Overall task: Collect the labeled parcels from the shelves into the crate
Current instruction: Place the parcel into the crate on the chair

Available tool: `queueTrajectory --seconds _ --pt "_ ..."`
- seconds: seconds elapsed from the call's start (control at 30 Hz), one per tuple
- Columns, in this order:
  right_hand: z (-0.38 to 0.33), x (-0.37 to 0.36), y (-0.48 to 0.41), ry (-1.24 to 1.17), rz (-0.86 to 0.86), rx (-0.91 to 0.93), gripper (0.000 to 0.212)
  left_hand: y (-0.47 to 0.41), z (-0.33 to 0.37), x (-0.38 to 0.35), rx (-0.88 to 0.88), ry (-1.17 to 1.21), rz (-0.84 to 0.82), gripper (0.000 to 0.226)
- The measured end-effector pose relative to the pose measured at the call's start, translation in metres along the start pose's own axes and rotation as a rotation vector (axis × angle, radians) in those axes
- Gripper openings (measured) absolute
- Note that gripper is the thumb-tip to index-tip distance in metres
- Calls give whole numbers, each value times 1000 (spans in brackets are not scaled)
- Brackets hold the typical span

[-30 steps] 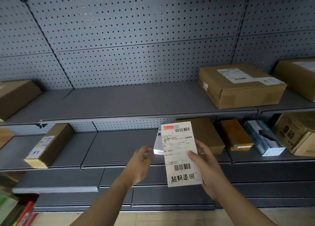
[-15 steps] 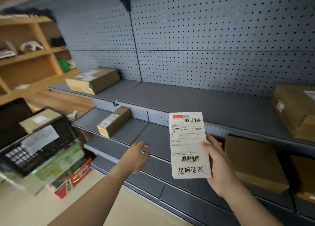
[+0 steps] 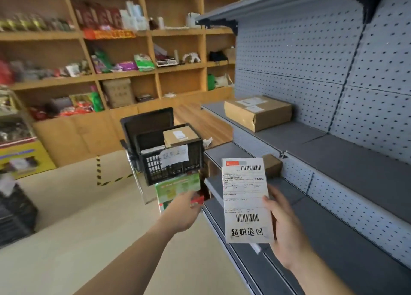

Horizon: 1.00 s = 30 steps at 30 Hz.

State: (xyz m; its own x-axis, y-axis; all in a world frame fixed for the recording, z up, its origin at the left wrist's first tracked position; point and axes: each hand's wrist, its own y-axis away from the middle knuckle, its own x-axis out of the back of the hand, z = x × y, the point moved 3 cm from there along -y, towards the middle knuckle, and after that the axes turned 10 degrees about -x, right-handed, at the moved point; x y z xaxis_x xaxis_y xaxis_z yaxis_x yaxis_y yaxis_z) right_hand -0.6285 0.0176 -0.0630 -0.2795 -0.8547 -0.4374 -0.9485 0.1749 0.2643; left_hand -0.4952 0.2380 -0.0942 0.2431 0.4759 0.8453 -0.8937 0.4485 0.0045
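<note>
The crate [image 3: 155, 168] lies ahead and to the left of the parcel [image 3: 245, 196] – that is the direction the coming move has to take. The right hand [image 3: 285, 223] grips the flat white parcel by its right edge, long axis upright, label facing the camera. The left hand [image 3: 182, 214] is nearer the crate, loosely open and empty. A brown box [image 3: 181, 136] already sits in the crate – leaving room beside it, I judge. The grey shelf [image 3: 333, 152] carries another box [image 3: 258, 113].
</note>
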Motion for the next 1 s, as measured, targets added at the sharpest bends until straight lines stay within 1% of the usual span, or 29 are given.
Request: queueTrajectory --seconds 0.13,0.27,0.5,0.67,0.8,1.0 --pt "3 -63 -62 8 -89 -45 38 -22 -63 44 123 25 81 44" --pt "15 -112 -113 -16 -160 -92 39 -36 -113 76 184 -7 103 42" --pt "31 -170 -198 7 -236 -182 35 -77 -171 108 264 8 138 47" --pt "27 -208 -282 40 -293 -206 36 -138 -205 132 296 -59 163 45" --pt "18 -236 -361 75 -376 -234 32 -199 -228 158 334 -111 197 48" --pt "12 -276 -470 86 -437 -299 32 -267 -267 182 411 -109 259 47"
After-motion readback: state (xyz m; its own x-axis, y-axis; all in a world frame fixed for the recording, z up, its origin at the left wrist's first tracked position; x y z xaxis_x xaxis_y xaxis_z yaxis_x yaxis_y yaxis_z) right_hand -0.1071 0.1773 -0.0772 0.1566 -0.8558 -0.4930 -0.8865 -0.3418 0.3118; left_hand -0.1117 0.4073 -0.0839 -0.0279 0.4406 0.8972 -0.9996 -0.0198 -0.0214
